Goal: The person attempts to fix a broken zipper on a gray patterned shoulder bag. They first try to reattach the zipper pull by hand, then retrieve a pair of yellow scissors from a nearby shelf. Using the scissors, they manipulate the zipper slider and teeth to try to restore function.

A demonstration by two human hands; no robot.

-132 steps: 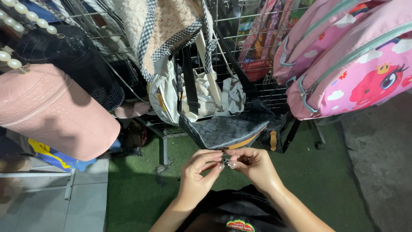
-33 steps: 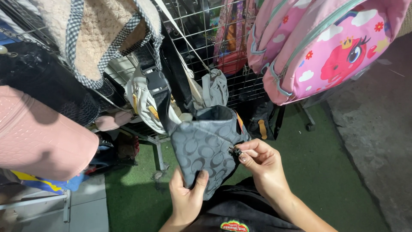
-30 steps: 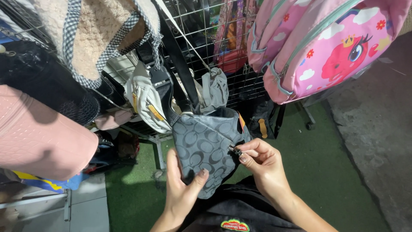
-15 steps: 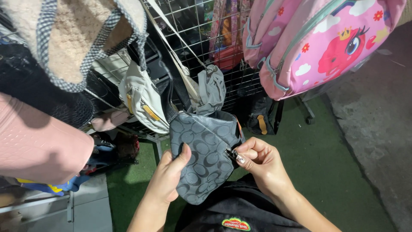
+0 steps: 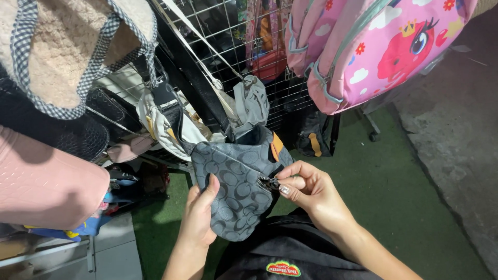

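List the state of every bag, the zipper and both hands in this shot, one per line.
Grey patterned bag: hanging by its strap, partly unzipped.
Zipper pull: pinched by right-hand fingers.
Left hand: gripping the bag's lower edge.
Right hand: pinching the zipper pull.
Pink backpack: hanging, zipped shut.
Wire rack: upright, hung with bags.

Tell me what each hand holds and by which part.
The left hand grips the grey circle-patterned fabric bag by its lower left side, thumb on the front. The right hand pinches the bag's small metal zipper pull between its fingertips.
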